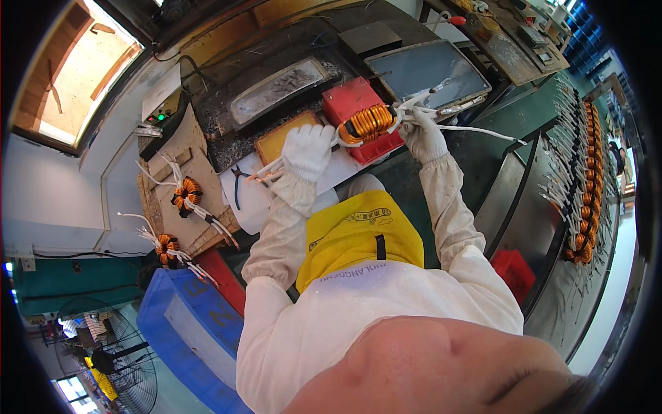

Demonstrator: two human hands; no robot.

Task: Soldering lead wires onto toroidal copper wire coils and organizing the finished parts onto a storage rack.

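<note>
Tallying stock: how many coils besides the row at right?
3: one coil between left hand and right hand, one on the board, one beside the blue bin. Others may be hidden.

orange coil (373,123), yellow apron (345,238), blue bin (155,314)

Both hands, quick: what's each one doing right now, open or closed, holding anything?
Left hand: closed around white leads, left of the orange coil.
Right hand: closed on other white leads at the coil's right end.
</note>
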